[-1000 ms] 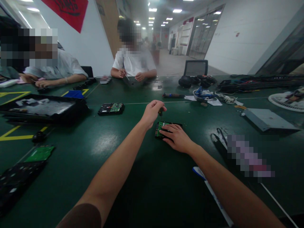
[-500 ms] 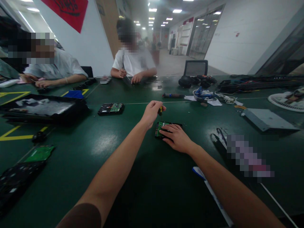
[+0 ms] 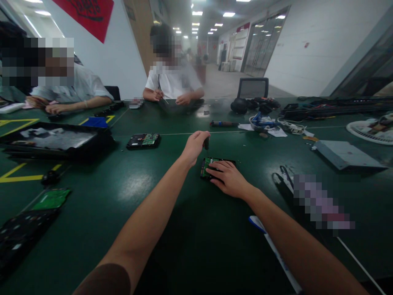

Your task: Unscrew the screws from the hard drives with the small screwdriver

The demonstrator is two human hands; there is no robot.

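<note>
In the middle of the table lies a hard drive (image 3: pixel 206 168), its green circuit board facing up. My left hand (image 3: pixel 196 145) is closed around the dark handle of a screwdriver (image 3: pixel 206 142), which stands upright with its thin shaft pointing down at the drive's far left part. Whether the tip sits in a screw is too small to tell. My right hand (image 3: pixel 227 176) lies over the right part of the drive, fingers stretched flat across the board and thumb by the near edge, hiding much of it.
Another hard drive (image 3: pixel 143 140) lies to the left, beyond it a black tray (image 3: pixel 104 137). More drives with a green board (image 3: pixel 50 198) lie at near left. A grey metal box (image 3: pixel 346 155) is at right. Across the table two people work; one person's hand (image 3: pixel 183 99) shows.
The screwdriver handle has turned in my left hand: its yellow part showed before, now a dark side does. My right hand stays put. The person opposite has shifted one hand to the right.
</note>
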